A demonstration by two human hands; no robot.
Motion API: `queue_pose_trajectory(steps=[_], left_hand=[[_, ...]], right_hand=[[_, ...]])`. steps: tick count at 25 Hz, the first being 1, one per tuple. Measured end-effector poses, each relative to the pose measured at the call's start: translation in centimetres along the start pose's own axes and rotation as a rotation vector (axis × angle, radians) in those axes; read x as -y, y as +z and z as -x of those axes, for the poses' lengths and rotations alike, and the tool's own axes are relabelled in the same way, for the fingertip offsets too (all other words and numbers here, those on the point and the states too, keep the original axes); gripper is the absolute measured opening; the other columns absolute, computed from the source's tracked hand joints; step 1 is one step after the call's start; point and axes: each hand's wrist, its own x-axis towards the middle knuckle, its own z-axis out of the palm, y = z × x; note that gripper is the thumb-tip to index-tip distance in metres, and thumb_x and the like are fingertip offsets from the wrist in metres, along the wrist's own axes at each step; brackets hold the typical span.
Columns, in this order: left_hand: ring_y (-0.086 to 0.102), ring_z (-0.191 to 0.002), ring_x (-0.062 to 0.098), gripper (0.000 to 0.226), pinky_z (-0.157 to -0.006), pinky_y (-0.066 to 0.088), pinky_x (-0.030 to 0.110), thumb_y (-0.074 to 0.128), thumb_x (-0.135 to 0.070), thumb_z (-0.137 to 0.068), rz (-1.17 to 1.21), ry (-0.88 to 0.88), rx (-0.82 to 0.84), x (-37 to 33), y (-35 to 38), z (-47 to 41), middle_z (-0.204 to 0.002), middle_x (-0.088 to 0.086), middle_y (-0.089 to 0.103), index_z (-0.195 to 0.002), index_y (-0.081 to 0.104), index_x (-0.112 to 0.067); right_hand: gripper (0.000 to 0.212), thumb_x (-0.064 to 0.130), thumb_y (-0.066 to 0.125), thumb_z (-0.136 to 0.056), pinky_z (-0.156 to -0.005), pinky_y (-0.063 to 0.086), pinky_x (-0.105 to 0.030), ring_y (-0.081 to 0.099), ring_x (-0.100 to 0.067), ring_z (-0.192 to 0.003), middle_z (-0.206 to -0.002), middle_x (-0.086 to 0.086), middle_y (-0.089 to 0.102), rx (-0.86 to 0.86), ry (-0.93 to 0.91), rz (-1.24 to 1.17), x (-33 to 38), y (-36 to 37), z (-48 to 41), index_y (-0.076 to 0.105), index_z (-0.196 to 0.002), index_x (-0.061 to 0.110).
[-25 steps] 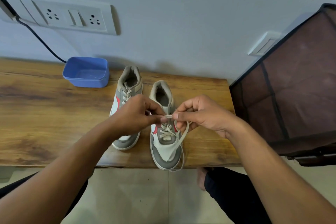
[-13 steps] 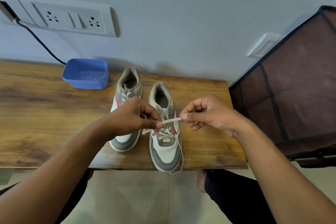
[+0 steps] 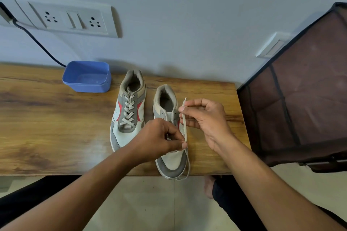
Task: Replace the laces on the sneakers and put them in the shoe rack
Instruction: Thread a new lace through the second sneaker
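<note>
As the long brown wooden worktop [image 3: 56, 118] carries the half-laced grey-and-white sneaker [image 3: 171, 161] with its toe at the near edge, all positions below are given from that sneaker.

1. The dark brown fabric-covered shoe rack [image 3: 300, 99] stands to its right, beyond the end of the worktop.
2. The fully laced grey-and-white sneaker with red side panels [image 3: 129, 110] lies just to its left, parallel and slightly further back.
3. The blue plastic tub [image 3: 86, 77] sits behind and well to its left.
4. The left hand [image 3: 159, 137] covers its midfoot, thumb and forefinger pinching the flat beige lace [image 3: 185, 125].
5. The right hand [image 3: 204, 120] is held just right of its collar, finger and thumb pinching the same lace close to the tip.
6. The lace is held in a line between the two pinches. Below the left hand, slack runs down the sneaker's right side and loops past its toe, overhanging the worktop edge.

Likely faults:
- Sneaker dragged off the edge. Cause: a firm pull on the lace while the toe sits at the edge, or the hanging loop catching on a knee.
- Unequal lace ends. Cause: drawing the slack through on one side only.
- Twisted lace in the eyelet. Cause: the flat lace rolling between the fingers before threading.
- Skipped eyelet. Cause: the left hand hides the eyelet rows, so the next hole cannot be confirmed by sight.
</note>
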Motion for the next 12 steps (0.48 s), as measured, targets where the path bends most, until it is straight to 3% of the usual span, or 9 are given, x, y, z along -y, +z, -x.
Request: queue_pose_trajectory(steps=[6, 9, 12], left_hand=[[0.064, -0.071, -0.005, 0.009, -0.061, 0.045, 0.011, 0.075, -0.036, -0.09, -0.228, 0.033, -0.049, -0.1, -0.9, -0.1, -0.077, -0.017, 0.074, -0.089, 0.08, -0.028], [0.065, -0.074, -0.002, 0.011, -0.065, 0.054, 0.023, 0.069, -0.034, -0.094, -0.415, 0.078, -0.213, 0.5, -2.0, -0.5, -0.081, -0.017, 0.073, -0.097, 0.079, -0.03], [0.065, -0.074, 0.003, 0.012, -0.067, 0.058, 0.031, 0.068, -0.029, -0.093, -0.499, 0.133, -0.298, 0.6, -1.9, -0.7, -0.084, -0.013, 0.073, -0.098, 0.079, -0.027]], right_hand=[[0.021, 0.001, 0.091, -0.075, -0.068, 0.065, -0.037, 0.077, -0.025, -0.073, -0.083, -0.014, 0.079, -0.033, -0.103, 0.17, 0.4, -0.9, -0.1, 0.078, -0.09, 0.003], [0.018, 0.005, 0.09, -0.079, -0.067, 0.065, -0.035, 0.078, -0.02, -0.07, -0.079, -0.007, 0.079, -0.08, -0.258, 0.422, 0.4, -1.7, -0.3, 0.08, -0.092, 0.011], [0.014, 0.005, 0.085, -0.085, -0.063, 0.064, -0.028, 0.078, -0.015, -0.067, -0.078, -0.003, 0.079, -0.074, -0.323, 0.479, 0.8, -2.2, -0.1, 0.081, -0.098, 0.009]])
